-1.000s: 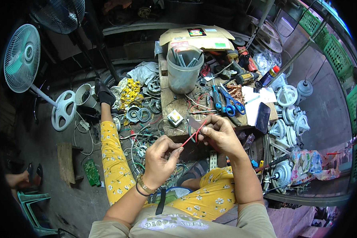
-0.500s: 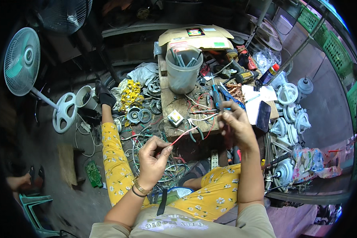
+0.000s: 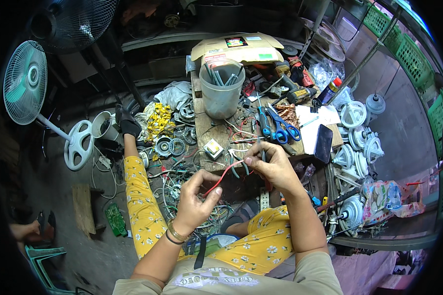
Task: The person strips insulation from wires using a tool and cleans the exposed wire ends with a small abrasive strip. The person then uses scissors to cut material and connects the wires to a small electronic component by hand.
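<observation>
A red wire (image 3: pixel 225 173) is pinched between the thumb and fingers of my left hand (image 3: pixel 194 200). It runs up and right to my right hand (image 3: pixel 275 169), whose thumb and finger are at its far end. My right hand is closed around a tool (image 3: pixel 263 154) with a dark metal tip; a bit of red below the hand looks like its handle, and the rest is hidden. Beyond the hands, dark-handled pliers (image 3: pixel 235 170) lie at the near edge of the wooden bench (image 3: pixel 202 129), by a small white-and-yellow block (image 3: pixel 213 148).
On the bench are blue-handled scissors (image 3: pixel 284 132), a screwdriver (image 3: pixel 264 123), a phone (image 3: pixel 323 143), a translucent bucket (image 3: pixel 221 101) and a drill (image 3: pixel 300 94). Tangled wires (image 3: pixel 216 209) lie on the floor between my legs. A fan (image 3: pixel 27 81) stands left; pale plastic parts (image 3: pixel 354 157) are piled right.
My right hand has come down and left with its tool to the wire's end, uncovering the scissors. My left hand stays nearly in place with the wire.
</observation>
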